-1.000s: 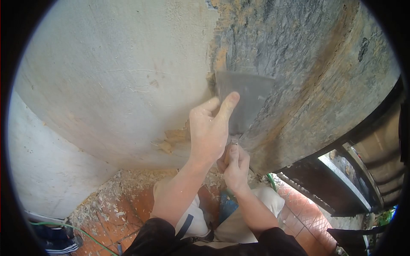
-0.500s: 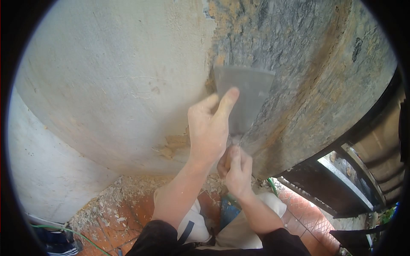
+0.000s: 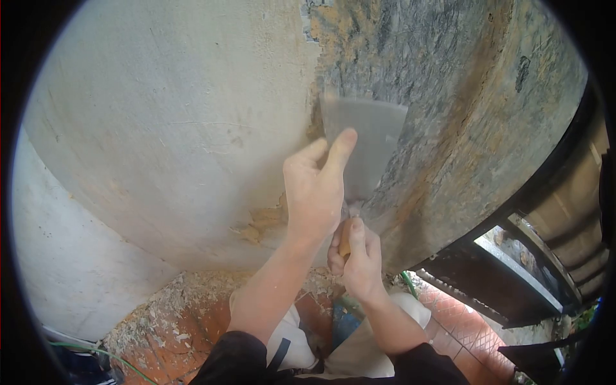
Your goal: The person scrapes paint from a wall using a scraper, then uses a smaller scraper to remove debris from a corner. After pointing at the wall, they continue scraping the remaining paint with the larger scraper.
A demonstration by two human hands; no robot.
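Note:
A wide grey scraper blade [image 3: 369,138] lies against the wall, where pale coating [image 3: 192,96] meets bare, mottled grey and ochre surface [image 3: 417,70]. My left hand [image 3: 314,186] holds the blade's left edge, with the thumb laid over its face. Below it, my right hand [image 3: 359,256] is closed around the scraper's yellowish handle [image 3: 346,239]. The blade's top edge is slightly blurred. Left of my left wrist, a chipped tan patch [image 3: 263,221] shows in the coating.
Flakes of debris [image 3: 154,314] cover the wall's foot and the reddish tiled floor [image 3: 462,330]. A green hose [image 3: 122,359] runs at lower left. On the right stands a dark framed structure [image 3: 513,276]. A blue object [image 3: 345,324] sits between my knees.
The scraper blade has shifted slightly left. My right hand has turned a little, showing more of the handle. The view has moved slightly.

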